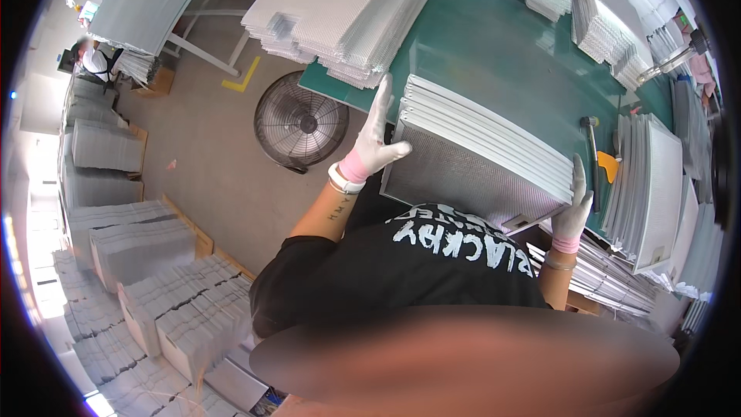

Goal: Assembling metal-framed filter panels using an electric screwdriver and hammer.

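At the near edge of the table (509,54) stands a stack of white-framed mesh panels (485,153); the left hand (375,147), thumb and fingers spread wide, is at its left end, contact hard to tell from here, while the right hand (573,215) has its fingers straight along the right end. I'd guess the bundle weighs a fair bit, frames stiff and slick, mesh easily dented, so hold it by the frame ends; beyond, a hammer (593,150) lies toward the table's right edge, and mesh sheets (347,11) are piled by its left edge

White-framed panels (480,156) with grey mesh (463,176)
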`<action>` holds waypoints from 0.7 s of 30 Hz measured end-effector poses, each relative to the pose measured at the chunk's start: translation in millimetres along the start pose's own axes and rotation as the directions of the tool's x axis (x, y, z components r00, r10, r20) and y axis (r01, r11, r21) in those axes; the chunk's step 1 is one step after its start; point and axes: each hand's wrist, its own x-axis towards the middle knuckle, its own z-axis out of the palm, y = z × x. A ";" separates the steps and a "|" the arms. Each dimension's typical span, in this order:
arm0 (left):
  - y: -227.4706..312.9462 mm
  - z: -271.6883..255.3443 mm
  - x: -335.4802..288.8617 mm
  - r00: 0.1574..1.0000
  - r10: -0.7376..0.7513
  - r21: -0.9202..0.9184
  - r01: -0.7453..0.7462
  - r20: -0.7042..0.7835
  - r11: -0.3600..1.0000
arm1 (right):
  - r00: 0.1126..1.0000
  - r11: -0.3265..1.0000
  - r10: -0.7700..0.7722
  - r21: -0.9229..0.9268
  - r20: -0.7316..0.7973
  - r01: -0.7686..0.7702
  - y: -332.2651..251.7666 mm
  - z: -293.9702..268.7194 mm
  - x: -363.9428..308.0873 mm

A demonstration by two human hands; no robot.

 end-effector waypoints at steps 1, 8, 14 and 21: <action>-3.5 0.8 6.3 1.000 0.000 -0.031 0.000 0.010 1.000 | 1.000 1.000 0.000 0.001 -0.004 0.000 0.6 2.3 -1.3; 9.2 19.4 8.0 0.979 -0.205 -0.252 0.202 0.017 0.946 | 0.993 0.993 -0.080 -0.089 -0.086 0.072 -3.2 21.7 -12.0; 27.6 14.6 -31.7 0.971 -0.229 -0.212 0.209 -0.073 0.955 | 0.993 0.962 -0.069 -0.272 -0.100 0.039 -27.4 28.7 -37.3; 53.0 -2.7 -58.5 0.942 -0.271 -0.353 0.326 0.197 0.877 | 0.924 0.827 0.191 -0.561 0.330 0.030 -74.9 -2.9 -51.7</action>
